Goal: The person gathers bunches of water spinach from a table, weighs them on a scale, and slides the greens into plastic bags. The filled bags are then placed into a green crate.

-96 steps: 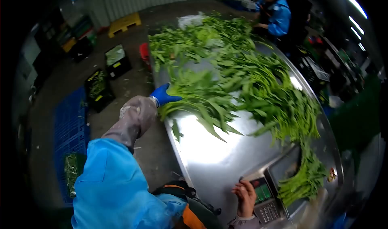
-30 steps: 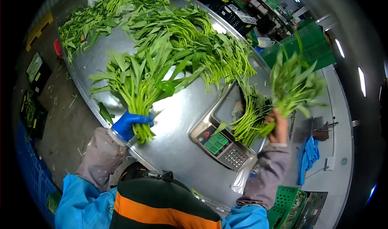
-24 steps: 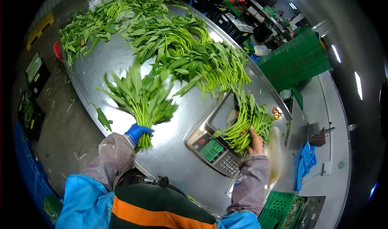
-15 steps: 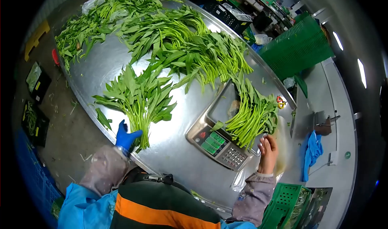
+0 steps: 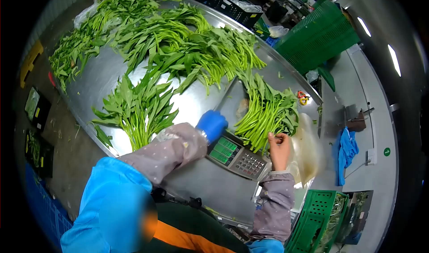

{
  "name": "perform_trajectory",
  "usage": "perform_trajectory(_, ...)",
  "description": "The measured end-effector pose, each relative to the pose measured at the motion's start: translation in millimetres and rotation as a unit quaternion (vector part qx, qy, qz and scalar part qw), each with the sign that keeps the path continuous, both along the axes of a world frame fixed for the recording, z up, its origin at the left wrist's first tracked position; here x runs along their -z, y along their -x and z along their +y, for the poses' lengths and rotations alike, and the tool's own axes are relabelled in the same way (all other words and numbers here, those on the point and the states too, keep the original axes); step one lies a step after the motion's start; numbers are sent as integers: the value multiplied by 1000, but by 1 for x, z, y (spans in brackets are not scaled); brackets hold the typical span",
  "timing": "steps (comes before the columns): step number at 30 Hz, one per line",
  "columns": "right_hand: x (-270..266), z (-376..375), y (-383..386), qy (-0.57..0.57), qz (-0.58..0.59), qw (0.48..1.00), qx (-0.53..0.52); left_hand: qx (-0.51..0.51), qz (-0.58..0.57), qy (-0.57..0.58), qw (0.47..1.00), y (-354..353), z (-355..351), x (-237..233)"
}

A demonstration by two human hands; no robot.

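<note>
A bunch of leafy green stems [image 5: 263, 114] lies on the digital scale [image 5: 239, 157], its cut ends toward me. My left hand [image 5: 212, 124], in a blue glove, is over the scale's left edge; its fingers are too hidden to read. At the lower right of the bunch, my bare right hand [image 5: 279, 148] has its thumb and fingertips together by the stem ends; whether it grips a stem is hidden. A second bunch [image 5: 136, 108] rests on the metal table [image 5: 187, 181] to the left, touched by neither hand.
A long heap of greens [image 5: 165, 38] covers the table's far side. Red and yellow scissors [image 5: 303, 97] lie at the right, above a clear plastic bag [image 5: 306, 150]. Green crates [image 5: 317, 36] stand beyond the far right edge, another green crate [image 5: 313, 217] at lower right.
My left hand has let go of the left bunch and moved right to the scale. My right hand has shifted slightly toward the stem ends. The camera view has turned a little.
</note>
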State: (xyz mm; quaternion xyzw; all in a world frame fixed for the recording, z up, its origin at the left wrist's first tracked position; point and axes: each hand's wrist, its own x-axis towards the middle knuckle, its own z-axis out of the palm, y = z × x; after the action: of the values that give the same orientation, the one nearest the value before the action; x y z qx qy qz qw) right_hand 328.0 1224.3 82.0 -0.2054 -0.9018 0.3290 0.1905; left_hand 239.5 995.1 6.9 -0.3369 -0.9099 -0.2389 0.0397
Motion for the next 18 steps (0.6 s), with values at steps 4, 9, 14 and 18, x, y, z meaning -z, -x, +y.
perform_trajectory(4, 6, 2, 7, -4, -74, 995, -64, 55, 40, -170, 983, -58, -22, 7)
perform_trajectory(9, 4, -8, 5, 96, 117, 987, 58, 315, -338, 238, 854, -112, -46, 27)
perform_trajectory(14, -18, -26, -4, -6, 269, 962, 54, 101, -342, -189, 915, -79, -21, -52)
perform_trajectory(18, -38, -69, -32, -112, 201, 963, -140, 59, -416, -494, 761, -73, 23, -89)
